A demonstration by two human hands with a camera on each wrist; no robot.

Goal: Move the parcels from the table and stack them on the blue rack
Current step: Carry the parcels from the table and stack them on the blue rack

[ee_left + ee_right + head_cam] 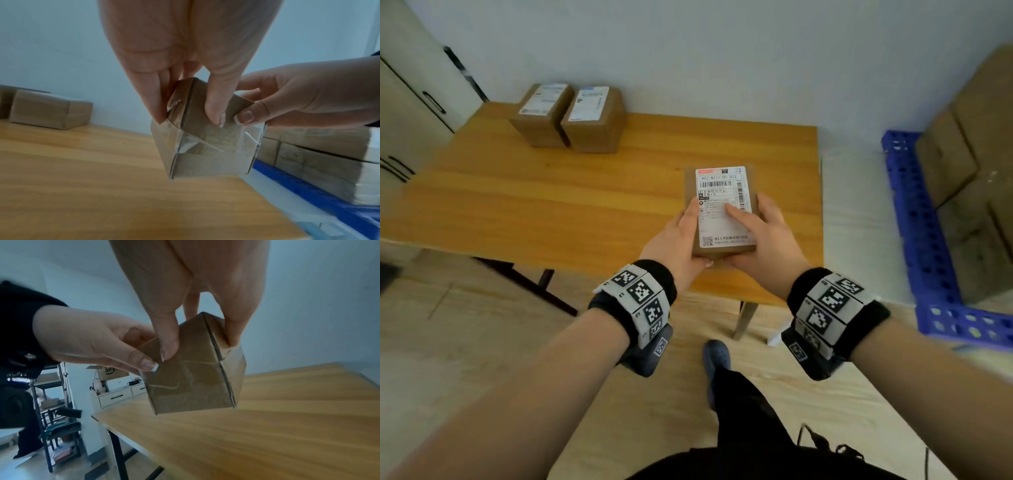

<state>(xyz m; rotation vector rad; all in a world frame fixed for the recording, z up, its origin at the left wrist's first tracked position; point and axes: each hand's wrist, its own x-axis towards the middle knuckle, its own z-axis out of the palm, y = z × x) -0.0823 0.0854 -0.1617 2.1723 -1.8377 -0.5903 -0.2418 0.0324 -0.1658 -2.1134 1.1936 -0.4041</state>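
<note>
A small brown cardboard parcel (722,212) with a white shipping label on top is held above the right part of the wooden table (551,205). My left hand (678,236) grips its left side and my right hand (760,233) grips its right side, thumbs lying on the label. Seen from the left wrist, the parcel (205,146) hangs clear of the tabletop between both hands; in the right wrist view the parcel (193,374) does too. Two more parcels (570,114) stand side by side at the table's far left. The blue rack (921,222) lies on the floor to the right, with stacked cartons (969,171) on it.
A white cabinet (410,109) with black handles stands left of the table. My foot in a dark shoe (715,359) is on the wooden floor below the table's near edge. A metal shelf unit (51,410) and drawers (119,395) appear in the right wrist view.
</note>
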